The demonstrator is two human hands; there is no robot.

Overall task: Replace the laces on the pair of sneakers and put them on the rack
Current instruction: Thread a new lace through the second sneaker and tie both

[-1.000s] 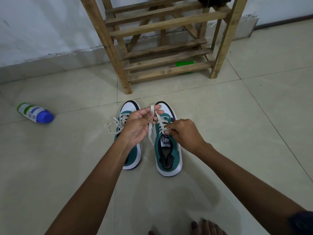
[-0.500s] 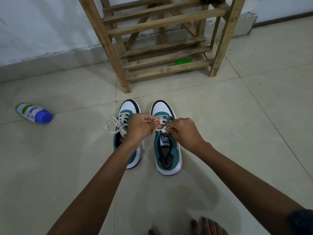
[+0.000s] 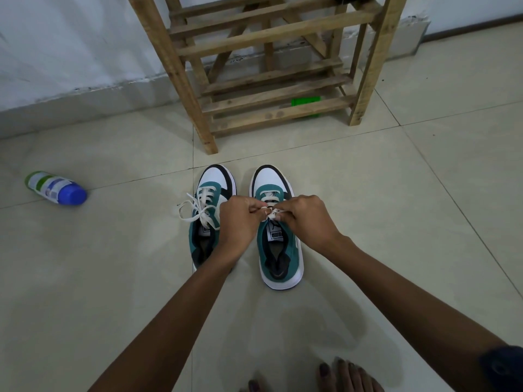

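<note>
Two green-and-white sneakers stand side by side on the tiled floor (image 3: 368,222), toes pointing to 12 o'clock toward the wooden rack (image 3: 271,66). The left sneaker (image 3: 210,193) carries a tied white bow (image 3: 195,212) whose loops spill out toward 9 o'clock. Over the right sneaker (image 3: 278,250), both hands meet at the top of the lacing. The left hand (image 3: 240,222) has its fingers curled and pinches one end of the white lace (image 3: 271,213); the right hand (image 3: 308,219), at 3 o'clock from it, pinches the other part of that lace, knuckles up. The two hands nearly touch above the tongue label. The rack stands against the wall at 12 o'clock, just beyond the sneakers' toes, with a green object (image 3: 305,104) lying under its lowest slats. At 9 o'clock, well apart from the shoes, a bottle with a blue cap (image 3: 56,188) lies on its side. Bare toes (image 3: 342,374) show at the bottom edge, around 6 o'clock.
</note>
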